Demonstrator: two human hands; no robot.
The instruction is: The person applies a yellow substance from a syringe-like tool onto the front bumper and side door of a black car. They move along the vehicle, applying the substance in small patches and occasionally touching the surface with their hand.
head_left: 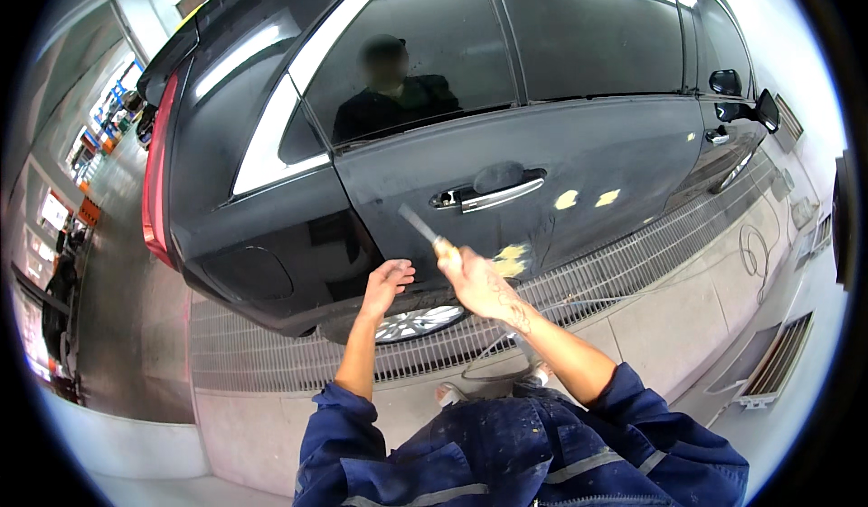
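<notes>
In my right hand [473,281] is a putty knife [419,225], gripped by its light-coloured handle. Its flat blade points up and left at the dull grey rear door [398,177] of a black car. Whether the blade touches the panel I cannot tell. My left hand [389,285] is held low in front of the car's side, fingers loosely bent and apart, with nothing seen in it. Right of the knife, a chrome door handle [502,195] crosses the door. Yellowish filler patches [511,260] mark the door's lower part, with smaller ones farther right.
Below the car runs a metal floor grating [262,349], with a rear wheel [416,324] beside it. A thin hose [624,297] trails over the grating and floor. A wall with a framed vent [778,362] stands at right; an open workshop bay [117,263] lies left.
</notes>
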